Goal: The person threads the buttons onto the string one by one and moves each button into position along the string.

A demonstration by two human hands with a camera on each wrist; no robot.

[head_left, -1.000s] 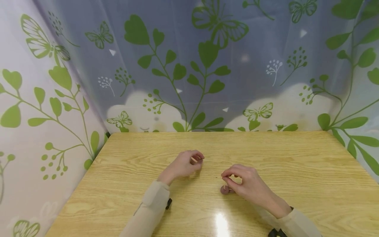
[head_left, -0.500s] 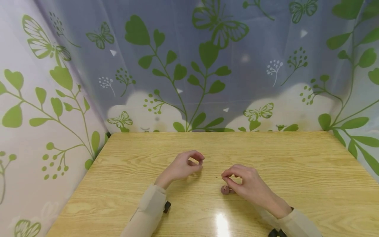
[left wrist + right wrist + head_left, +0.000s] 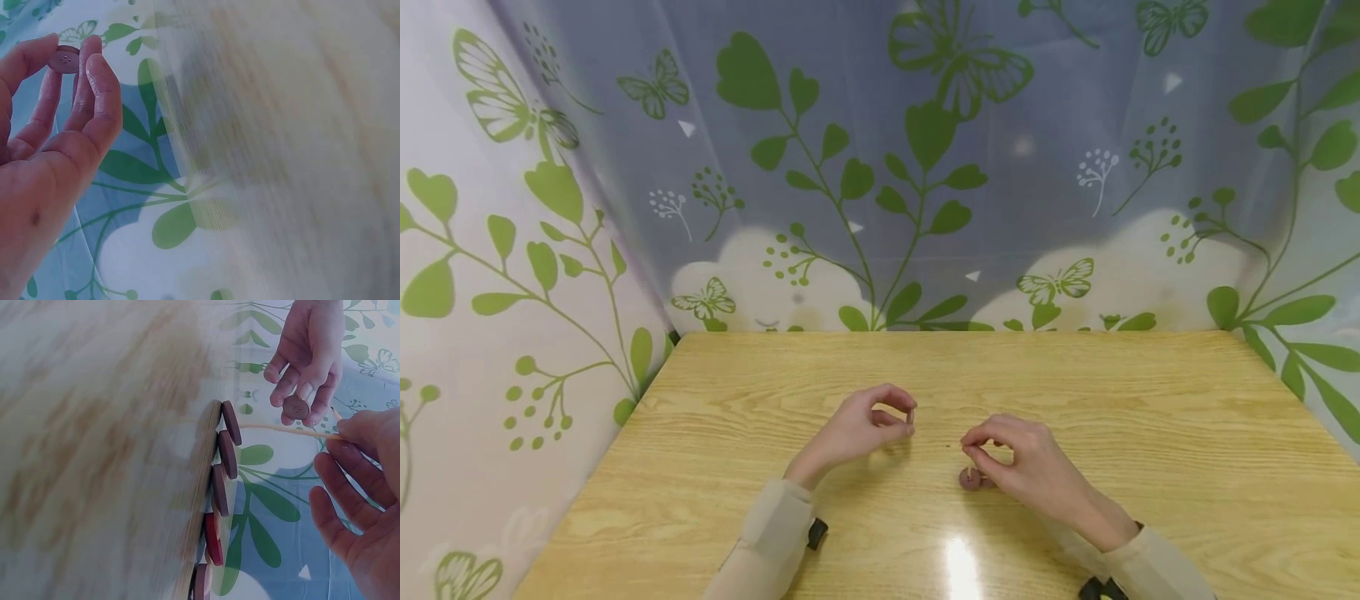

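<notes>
In the head view, the left hand (image 3: 859,427) is raised a little above the wooden table (image 3: 1150,433), its thumb and fingers curled together and pinching a small button (image 3: 910,414) that shows only as a thin, pale sliver seen edge-on. The right hand (image 3: 1026,467) rests near it on the table, thumb and forefinger pinched on a thin thread (image 3: 967,454), with a dull mauve cluster of buttons (image 3: 970,479) just below the fingertips, touching the table. A curtain printed with green leaves and butterflies (image 3: 925,150) hangs behind and to the sides. In the left wrist view, the button (image 3: 64,60) faces the camera: round, flat, purplish-brown, with small holes in its middle and a raised rim, held between the thumb and the fingertips (image 3: 100,69) of the left hand (image 3: 50,144); the table beside it is blurred. In the right wrist view, the left hand (image 3: 309,353) holds the same button (image 3: 295,407) at its fingertips, and a pale thread (image 3: 281,428) runs from the row of buttons (image 3: 222,475) to the pinching fingertips of the right hand (image 3: 359,500). That row stands on edge along the table, mauve-brown discs with one red button (image 3: 212,540) among them.
</notes>
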